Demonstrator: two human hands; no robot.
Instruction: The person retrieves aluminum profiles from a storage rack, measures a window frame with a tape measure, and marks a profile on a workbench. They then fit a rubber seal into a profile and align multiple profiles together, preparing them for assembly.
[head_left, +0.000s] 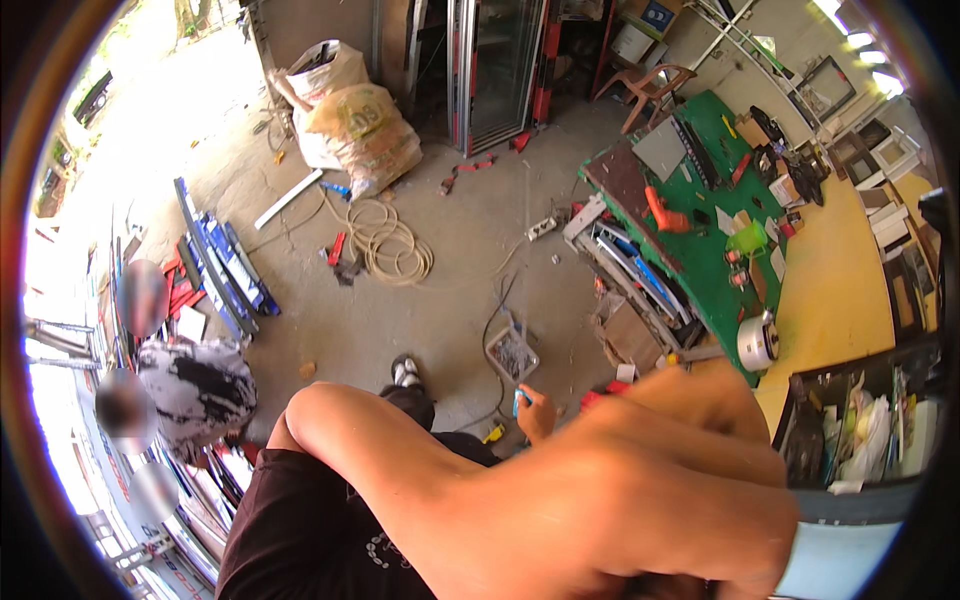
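My left arm crosses the lower part of the view from left to right. My left hand is very large, close up and blurred; its fingers are curled and their tips are hidden, so I cannot make out what they hold, if anything. Lower down and farther off, my right hand is closed around a small blue tool, whose kind I cannot make out. Just beyond it on the floor is a pale plastic container of small parts. A yellow object lies nearby.
A green-topped workbench stands at right, bearing an orange power tool. Coiled hose, stuffed sacks and blue-white metal profiles lie on the floor. A person in a patterned shirt is at left.
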